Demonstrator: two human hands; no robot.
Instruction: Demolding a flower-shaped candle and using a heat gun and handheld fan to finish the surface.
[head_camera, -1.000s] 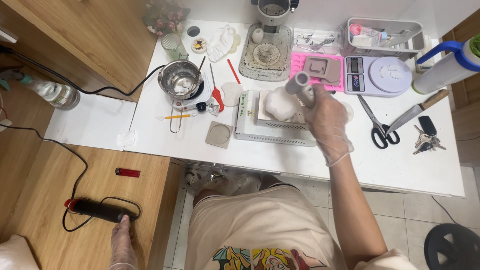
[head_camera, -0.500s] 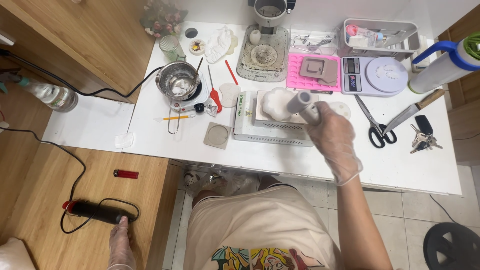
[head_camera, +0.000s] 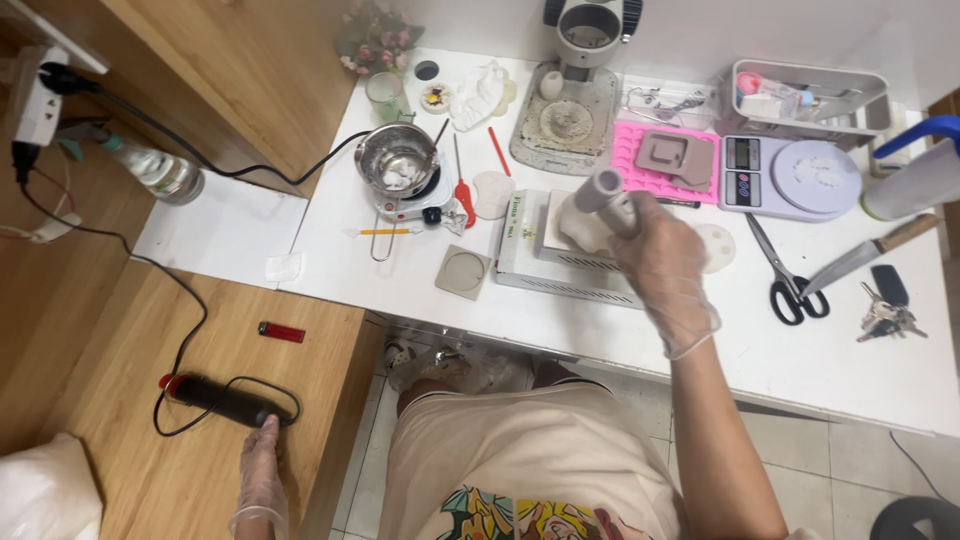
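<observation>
Counted over the white tabletop (head_camera: 600, 330) and the wooden floor beside it

Two gloved hands: the right hand (head_camera: 660, 265) near centre, the left hand (head_camera: 262, 460) at 7 o'clock. One grey cylinder (head_camera: 600, 190), one metal pot (head_camera: 397, 160), one digital scale (head_camera: 790, 175) at 2 o'clock, one pink mould (head_camera: 665, 160), one pair of scissors (head_camera: 785, 275), one knife (head_camera: 865, 255), one bunch of keys (head_camera: 885, 310) at 3 o'clock, one red lighter (head_camera: 281, 331), one black corded tool (head_camera: 215, 398), one plastic bottle (head_camera: 150, 170) at 10 o'clock

White table (head_camera: 600, 340) (cluttered), wooden bench (head_camera: 150, 470), pale tiled floor (head_camera: 860, 470).
</observation>
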